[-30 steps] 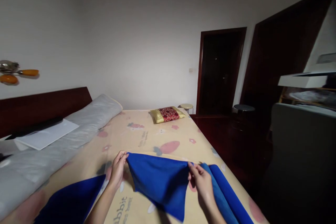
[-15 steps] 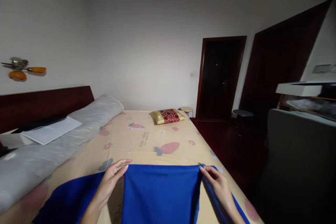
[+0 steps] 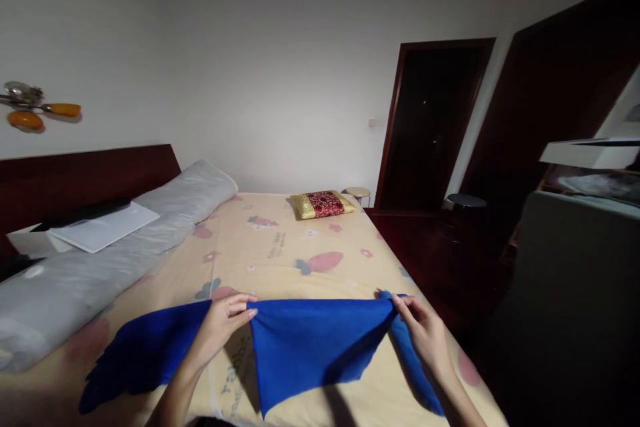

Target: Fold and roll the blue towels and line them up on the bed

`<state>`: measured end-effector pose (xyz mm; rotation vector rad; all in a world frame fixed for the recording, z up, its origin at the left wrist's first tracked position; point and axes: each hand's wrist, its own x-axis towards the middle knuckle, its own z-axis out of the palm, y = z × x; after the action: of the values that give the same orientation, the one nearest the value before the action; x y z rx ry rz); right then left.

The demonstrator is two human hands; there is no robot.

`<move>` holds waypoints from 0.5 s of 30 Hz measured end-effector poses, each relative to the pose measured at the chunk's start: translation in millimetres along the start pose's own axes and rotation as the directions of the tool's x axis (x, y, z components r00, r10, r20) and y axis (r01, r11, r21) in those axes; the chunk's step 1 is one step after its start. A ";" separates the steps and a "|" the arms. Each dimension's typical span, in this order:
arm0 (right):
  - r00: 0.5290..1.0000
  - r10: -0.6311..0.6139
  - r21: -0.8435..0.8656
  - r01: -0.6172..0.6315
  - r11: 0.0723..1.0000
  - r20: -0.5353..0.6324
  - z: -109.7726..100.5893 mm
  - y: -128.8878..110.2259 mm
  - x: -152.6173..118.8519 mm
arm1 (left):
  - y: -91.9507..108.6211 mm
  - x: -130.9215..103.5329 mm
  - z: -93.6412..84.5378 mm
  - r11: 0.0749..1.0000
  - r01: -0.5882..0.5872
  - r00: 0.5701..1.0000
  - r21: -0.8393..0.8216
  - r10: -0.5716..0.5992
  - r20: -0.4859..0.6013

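A blue cloth hangs stretched between my two hands above the bed, its top edge nearly straight and its lower edge slanting up to the right. My left hand pinches its upper left corner between thumb and fingers. At the upper right corner, my right hand pinches the cloth the same way. Another blue piece lies on the bed beside and behind my left wrist. A rolled or folded blue piece rests near the bed's right edge, partly behind my right hand.
The bed has a cream patterned sheet. A gold and red pillow lies at its far end. Along the left are a grey rolled quilt and a white flat item. Stools, a dark door and a covered chair stand beyond and right.
The view has tilted down slightly. The held cloth has lifted, so its lower edge and a pointed corner now show. Both hands still pinch its top corners.
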<state>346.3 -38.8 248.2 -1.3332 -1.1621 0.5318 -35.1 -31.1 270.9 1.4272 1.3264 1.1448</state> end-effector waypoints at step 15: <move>0.992 0.090 0.122 -0.078 0.989 -0.094 3.9 -13.1 -7.9 | -9.2 1.4 -3.6 0.994 -0.051 0.999 0.098 0.051 -0.006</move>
<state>335.9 -46.8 257.0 -1.2965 -0.9821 0.5801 -40.6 -29.0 262.8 1.5360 1.3754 1.1340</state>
